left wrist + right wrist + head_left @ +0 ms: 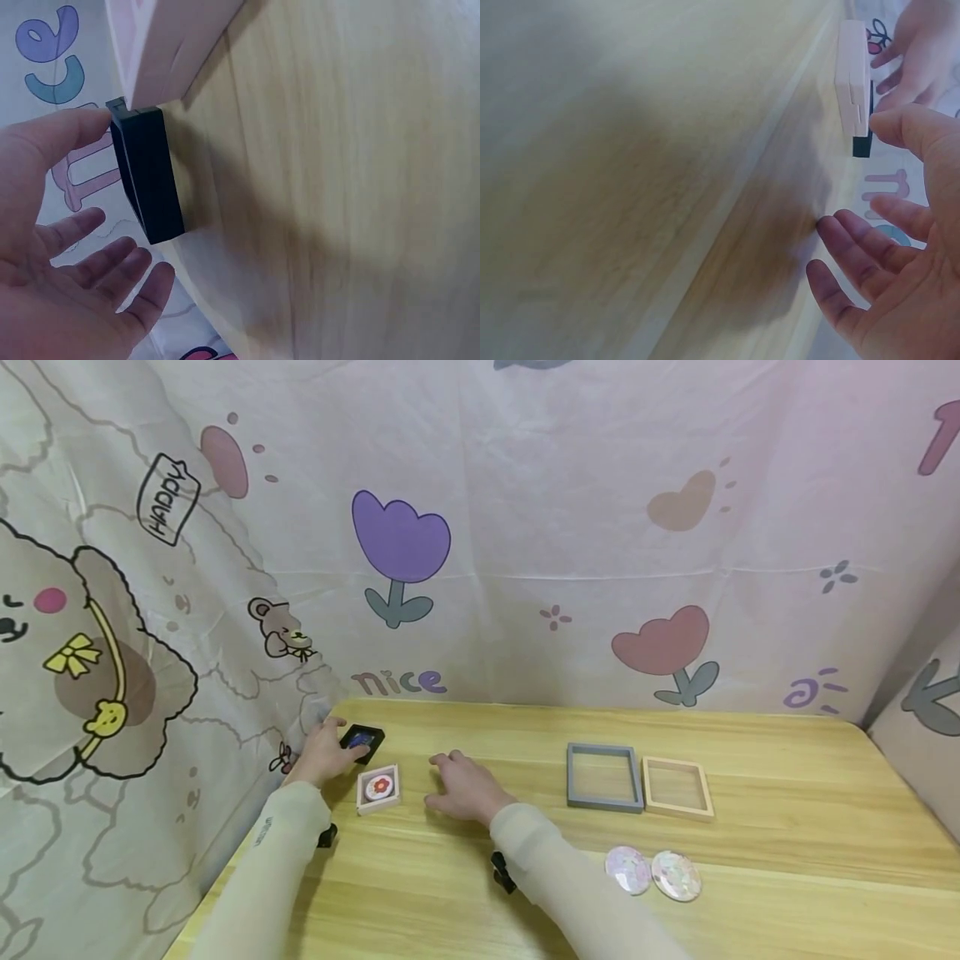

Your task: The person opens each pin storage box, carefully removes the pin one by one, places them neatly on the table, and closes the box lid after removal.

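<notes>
At the table's far left lies a small black frame point(372, 734) with a blue picture inside. My left hand point(323, 753) is beside it; in the left wrist view the thumb tip meets or nearly meets a corner of the frame point(150, 176), while the other fingers stay spread and relaxed. Just nearer sits a pale pink frame point(362, 803) holding a round white disc with a red flower point(379, 787). To its right, my right hand point(467, 787) hovers low over or rests on the wood, fingers loosely bent, holding nothing.
Toward the right are a grey square frame point(572, 777) and a smaller cream frame point(703, 790) side by side. Two shiny round discs, one pinkish point(628, 870) and one whitish point(677, 876), lie nearer. A printed curtain point(517, 635) hangs along the table's back and left edges.
</notes>
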`<move>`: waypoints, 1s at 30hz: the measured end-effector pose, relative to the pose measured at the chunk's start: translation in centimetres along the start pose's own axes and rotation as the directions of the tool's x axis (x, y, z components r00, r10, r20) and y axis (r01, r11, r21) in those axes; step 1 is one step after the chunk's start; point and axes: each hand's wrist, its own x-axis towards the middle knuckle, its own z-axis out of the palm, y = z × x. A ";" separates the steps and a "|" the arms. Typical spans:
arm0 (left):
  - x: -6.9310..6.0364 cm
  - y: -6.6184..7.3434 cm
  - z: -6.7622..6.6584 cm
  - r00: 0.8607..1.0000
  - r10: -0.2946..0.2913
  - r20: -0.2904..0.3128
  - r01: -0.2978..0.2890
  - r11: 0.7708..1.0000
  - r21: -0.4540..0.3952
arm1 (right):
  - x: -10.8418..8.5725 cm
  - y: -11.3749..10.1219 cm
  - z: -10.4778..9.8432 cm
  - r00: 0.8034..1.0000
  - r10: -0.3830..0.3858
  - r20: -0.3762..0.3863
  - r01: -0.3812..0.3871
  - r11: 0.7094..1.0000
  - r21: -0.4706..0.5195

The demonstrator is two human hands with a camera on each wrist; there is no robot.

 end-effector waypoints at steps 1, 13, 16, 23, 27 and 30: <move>0.0 0.2 0.0 1.000 0.000 0.006 0.000 1.000 0.005 | 0.0 0.0 0.0 1.000 0.000 -0.001 0.000 1.000 -0.003; 0.9 1.0 1.0 0.999 0.017 0.040 -0.019 0.999 0.030 | 0.2 -0.1 0.2 1.000 0.009 0.001 -0.009 1.000 0.002; 1.1 1.3 1.2 0.999 0.027 0.045 -0.029 0.999 0.034 | 0.3 0.0 0.2 1.000 0.013 0.001 -0.013 1.000 0.003; 1.5 2.6 1.7 0.996 0.038 0.078 -0.042 0.998 0.053 | 0.3 0.1 0.4 1.000 0.023 -0.002 -0.023 1.000 0.000; 1.7 3.4 2.0 0.994 0.046 0.096 -0.052 0.997 0.054 | 0.4 0.2 0.4 1.000 0.025 -0.005 -0.025 1.000 -0.014; 1.8 4.0 2.4 0.992 0.061 0.112 -0.064 0.998 0.026 | 0.3 0.2 0.4 1.000 0.026 -0.005 -0.026 0.999 -0.019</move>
